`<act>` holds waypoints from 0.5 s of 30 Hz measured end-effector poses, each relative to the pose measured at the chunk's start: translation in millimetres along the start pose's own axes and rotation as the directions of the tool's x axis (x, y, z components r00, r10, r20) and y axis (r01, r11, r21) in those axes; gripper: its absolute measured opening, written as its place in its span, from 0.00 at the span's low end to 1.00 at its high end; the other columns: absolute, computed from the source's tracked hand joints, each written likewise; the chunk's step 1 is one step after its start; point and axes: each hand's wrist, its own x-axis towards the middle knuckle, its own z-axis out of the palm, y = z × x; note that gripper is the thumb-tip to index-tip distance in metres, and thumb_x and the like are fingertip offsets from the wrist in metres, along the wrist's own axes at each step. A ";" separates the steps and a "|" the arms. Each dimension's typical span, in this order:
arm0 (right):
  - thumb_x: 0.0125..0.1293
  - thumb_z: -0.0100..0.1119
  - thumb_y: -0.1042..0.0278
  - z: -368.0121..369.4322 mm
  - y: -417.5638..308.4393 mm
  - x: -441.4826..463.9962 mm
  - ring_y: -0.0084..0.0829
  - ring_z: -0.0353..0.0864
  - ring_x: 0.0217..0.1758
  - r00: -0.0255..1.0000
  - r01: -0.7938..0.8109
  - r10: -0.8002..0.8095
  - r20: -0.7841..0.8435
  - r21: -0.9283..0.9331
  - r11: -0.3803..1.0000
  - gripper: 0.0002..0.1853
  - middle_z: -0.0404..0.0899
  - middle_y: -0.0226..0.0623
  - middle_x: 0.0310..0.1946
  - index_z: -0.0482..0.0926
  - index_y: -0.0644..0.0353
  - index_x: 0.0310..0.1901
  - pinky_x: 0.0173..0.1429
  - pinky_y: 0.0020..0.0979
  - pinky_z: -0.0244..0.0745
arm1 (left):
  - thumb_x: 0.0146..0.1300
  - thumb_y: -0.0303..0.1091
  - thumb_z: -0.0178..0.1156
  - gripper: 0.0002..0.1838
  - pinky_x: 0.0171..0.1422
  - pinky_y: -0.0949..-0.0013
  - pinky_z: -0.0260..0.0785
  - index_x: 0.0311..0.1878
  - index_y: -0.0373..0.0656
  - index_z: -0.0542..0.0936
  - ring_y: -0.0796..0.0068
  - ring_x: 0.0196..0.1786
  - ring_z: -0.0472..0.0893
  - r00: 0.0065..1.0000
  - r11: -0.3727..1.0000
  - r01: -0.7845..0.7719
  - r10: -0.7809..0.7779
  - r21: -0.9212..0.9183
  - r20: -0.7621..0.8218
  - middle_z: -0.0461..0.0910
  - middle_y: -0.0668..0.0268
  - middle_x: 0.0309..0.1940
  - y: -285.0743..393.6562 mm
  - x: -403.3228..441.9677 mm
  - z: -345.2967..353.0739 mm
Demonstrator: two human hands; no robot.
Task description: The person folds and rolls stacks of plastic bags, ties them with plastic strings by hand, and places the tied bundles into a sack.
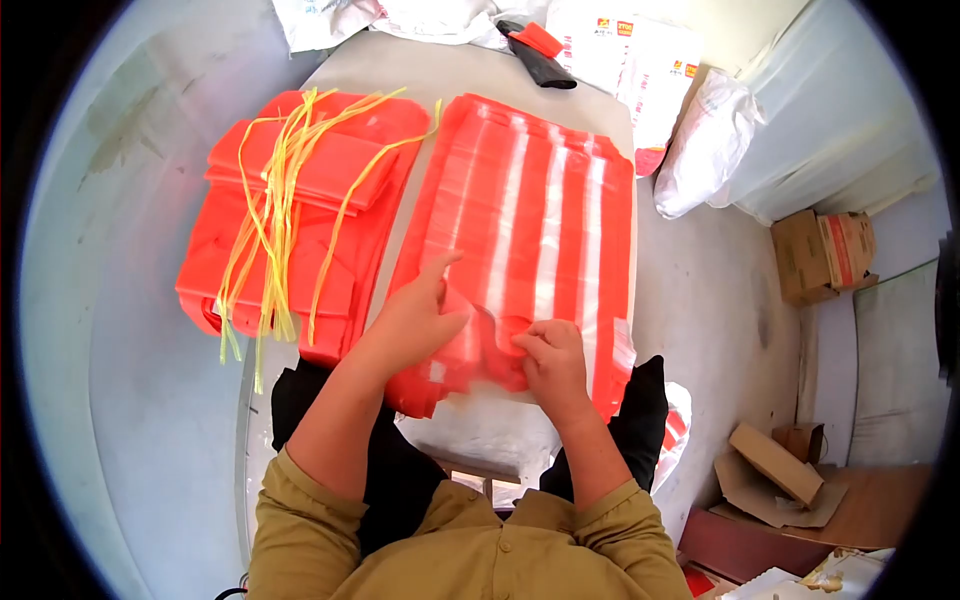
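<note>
A stack of red-and-white striped plastic bags (545,220) lies flat on the table before me. My right hand (556,365) is closed in a pinch on the near edge of a top plastic bag, which is lifted and curled there. My left hand (418,315) rests over the stack's left near side with its index finger stretched out and fingers apart. To the left sits a folded pile of red plastic bags (325,240). Several yellow plastic ties (285,200) lie loosely across that pile.
A black object with a red band (540,55) lies at the table's (365,65) far edge. White printed sacks (635,60) and a white bundle (708,140) stand behind and to the right. Cardboard boxes (820,255) are by the right wall; opened cardboard (775,475) lies lower right.
</note>
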 end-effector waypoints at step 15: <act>0.56 0.65 0.73 1.0 3.1 0.2 0.40 0.81 0.45 0.995 0.090 -0.093 -0.032 -0.086 0.992 0.08 0.82 0.33 0.38 0.86 0.55 0.39 0.53 0.43 0.74 | 0.80 0.37 0.53 0.22 0.45 0.67 0.77 0.72 0.42 0.73 0.71 0.41 0.84 0.999 0.992 -0.006 0.013 -0.122 0.051 0.86 0.60 0.46 7.8 46.8 44.8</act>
